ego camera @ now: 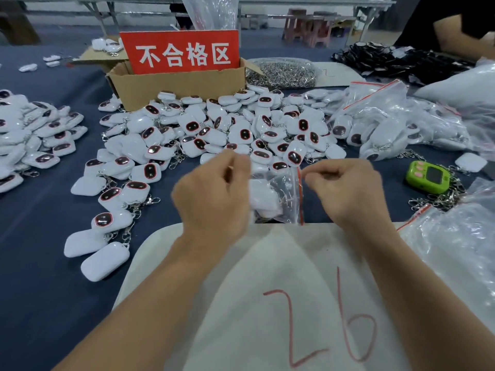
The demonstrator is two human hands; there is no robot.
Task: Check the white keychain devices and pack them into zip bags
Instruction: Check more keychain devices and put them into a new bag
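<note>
A clear zip bag (280,195) is held between two hands just above the near edge of the dark blue tabletop (40,223), over a white cloth (267,263) marked "26". One white keychain device (263,196) is already seen inside it, its metal clasp showing through the plastic. The bag's closed end is gripped by the left hand (214,194), whose fingers (233,163) are curled together on the plastic. The red-striped mouth is pinched by the fingers (318,178) of the right hand (345,188). The bag appears to be at the sealing step, though motion blur hides whether the strip is pressed shut.

The job is judged to be far from over. A large heap of loose devices (214,135) is spread across the middle of the tabletop, with a second heap (32,135) at the left. Filled bags (388,124) are stacked at the right. A cardboard box (176,87) bearing a red sign (182,52) is set behind the heap.

The devices are seen as rounded white squares, each with a dark, red-rimmed oval face and a chain clip.
</note>
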